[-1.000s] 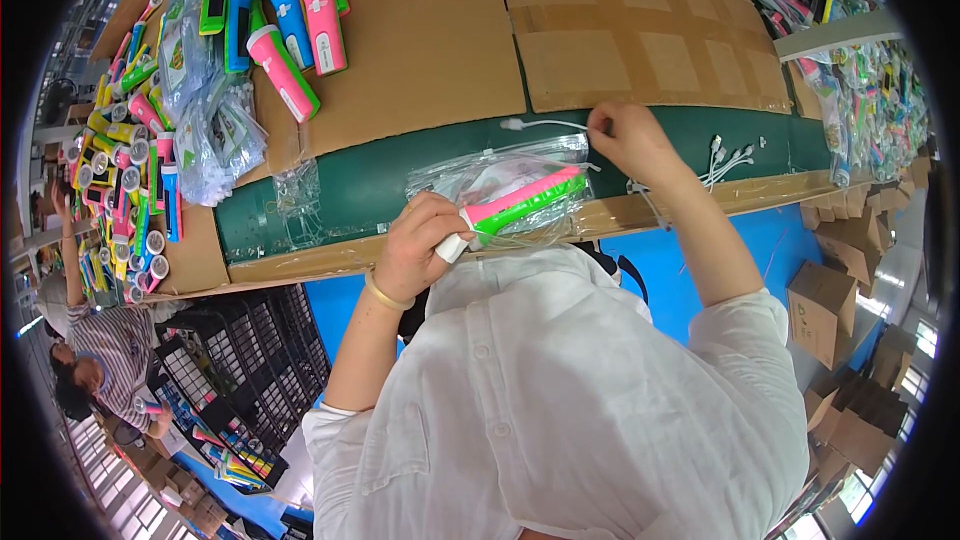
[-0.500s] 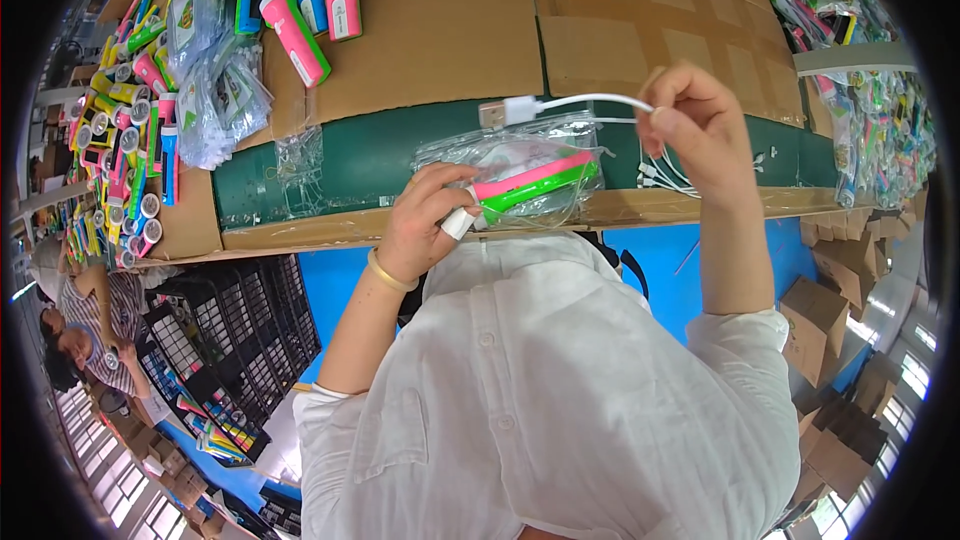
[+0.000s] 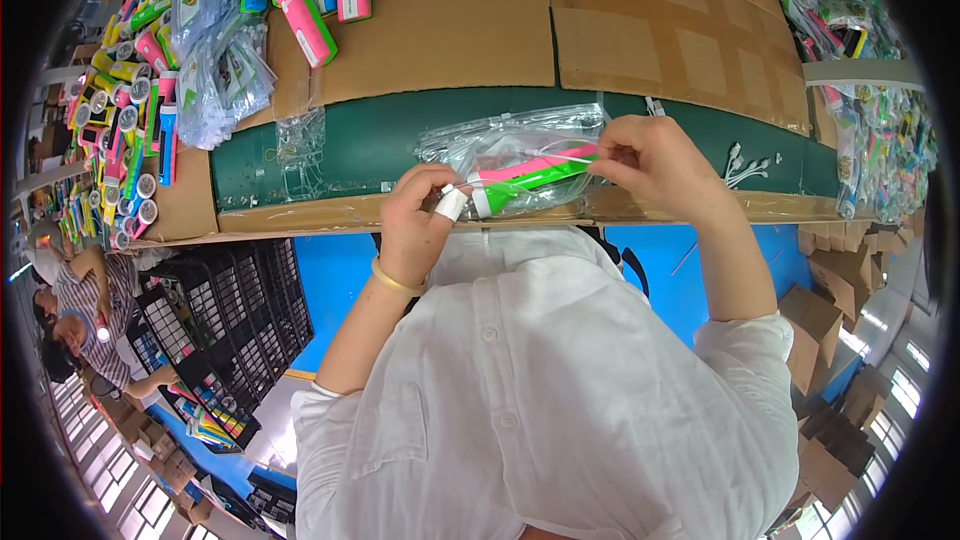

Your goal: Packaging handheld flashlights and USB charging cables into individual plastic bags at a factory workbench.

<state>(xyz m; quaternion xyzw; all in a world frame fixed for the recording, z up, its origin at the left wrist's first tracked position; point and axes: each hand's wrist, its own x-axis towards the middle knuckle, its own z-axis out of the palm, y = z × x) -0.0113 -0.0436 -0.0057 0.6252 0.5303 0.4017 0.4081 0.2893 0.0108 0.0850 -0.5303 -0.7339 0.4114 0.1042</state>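
Note:
A pink and green flashlight [image 3: 540, 173] lies in a clear plastic bag [image 3: 470, 140] on the green tabletop in front of me. My left hand [image 3: 412, 220], one finger wrapped in white, is closed on the bag's edge beside the flashlight's wide end. At the other end, my right hand [image 3: 650, 162] pinches the white USB cable [image 3: 562, 154], which runs over the pink side among the folds of plastic. The right fingertips partly hide that end of the bag, and the cable's plug is hard to make out.
More white cables [image 3: 745, 170] lie to the right on the green tabletop [image 3: 350, 140]. Cardboard sheets [image 3: 440, 20] cover the far side. Loose flashlights [image 3: 305, 20] and flat plastic bags [image 3: 222, 80] sit at left; bagged flashlights [image 3: 870, 130] are heaped at right. A person [image 3: 95, 310] works beside black crates [image 3: 225, 330].
My right hand has come down and left, bringing the USB cable from above the table to the bag. My left hand stays at the bag, shifted only slightly.

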